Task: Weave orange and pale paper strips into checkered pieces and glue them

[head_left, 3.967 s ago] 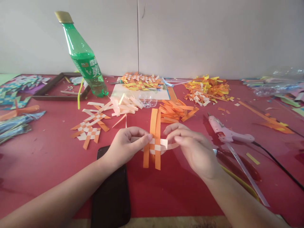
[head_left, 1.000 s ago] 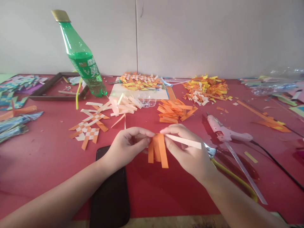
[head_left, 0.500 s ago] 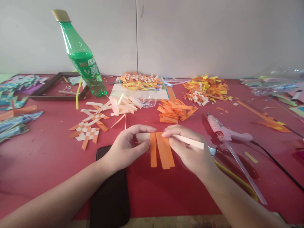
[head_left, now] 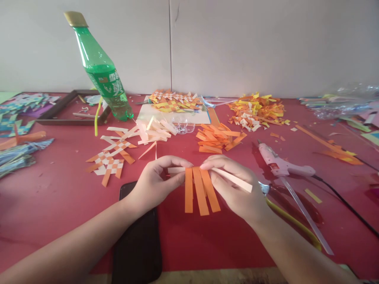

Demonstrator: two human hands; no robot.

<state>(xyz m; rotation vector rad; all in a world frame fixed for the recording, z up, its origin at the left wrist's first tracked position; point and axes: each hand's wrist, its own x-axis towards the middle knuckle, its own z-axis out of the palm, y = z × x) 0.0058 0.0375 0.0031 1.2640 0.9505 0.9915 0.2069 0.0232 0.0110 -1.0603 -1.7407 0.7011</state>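
My left hand and my right hand meet over the red table. Between their fingertips hang three orange paper strips, fanned downward. A pale cream strip runs across their tops and sticks out to the right over my right hand. My left hand pinches the cream strip's left end beside the orange strips. My right thumb and fingers pinch the tops of the orange strips together with the cream strip.
A tilted green bottle, woven orange-and-white pieces, loose cream strips, orange strips and scrap heaps lie behind. A glue gun and scissors lie right; a dark phone lies under my left forearm.
Four seconds ago I held a partly woven patch with long upright orange strips; that piece is gone from my hands. Over the last second the three short orange strips have spread apart into a fan.
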